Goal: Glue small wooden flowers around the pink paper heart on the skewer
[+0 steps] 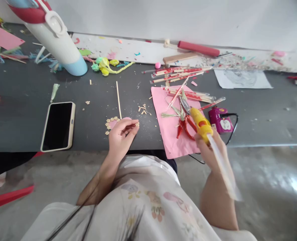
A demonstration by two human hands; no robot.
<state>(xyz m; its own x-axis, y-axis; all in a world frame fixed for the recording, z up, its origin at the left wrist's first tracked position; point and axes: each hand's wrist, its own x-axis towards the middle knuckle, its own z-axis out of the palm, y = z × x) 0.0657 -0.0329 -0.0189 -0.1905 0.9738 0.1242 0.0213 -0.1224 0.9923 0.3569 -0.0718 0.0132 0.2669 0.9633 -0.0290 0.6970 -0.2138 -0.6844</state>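
My left hand [122, 135] pinches a small cluster of wooden bits [137, 124] between thumb and fingers. Partly under that hand lies a pink paper circle [113, 124] edged with little flower-shaped wooden clusters [108, 126]. A thin wooden stick [118, 98] runs up from it on the grey table. My right hand [212, 147] is wrapped around a yellow hot glue gun [201, 123], with a translucent glue stick jutting from its back. The gun's front end is over a pink sheet [165, 134], close to red-handled pliers [189, 127]. Short cut wooden pieces [143, 109] lie between the hands.
A phone [58, 126] rests at left, below a tall bottle [60, 43]. Wrapped wooden sticks [181, 74] spread across the back. A purple box with a black cable [221, 119] stands right of the pink sheet. A drawing on paper [242, 79] lies behind it.
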